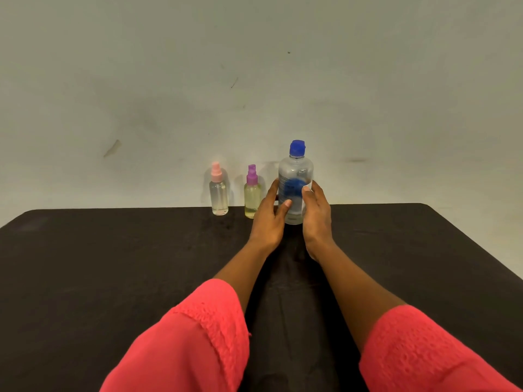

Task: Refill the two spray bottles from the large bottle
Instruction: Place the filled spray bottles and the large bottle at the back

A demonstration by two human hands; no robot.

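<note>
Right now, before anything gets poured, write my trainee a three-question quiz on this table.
1. True or false: the blue cap sits on the large bottle.
2. Which one stands nearer the large bottle? A: pink-topped spray bottle. B: purple-topped spray bottle.
3. Fill in: the left hand and right hand both hold the ____ bottle.
Key: 1 true; 2 B; 3 large.

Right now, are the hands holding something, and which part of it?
The left hand and right hand hold the big bottle round its body, one on each side, below the blue cap.
</note>
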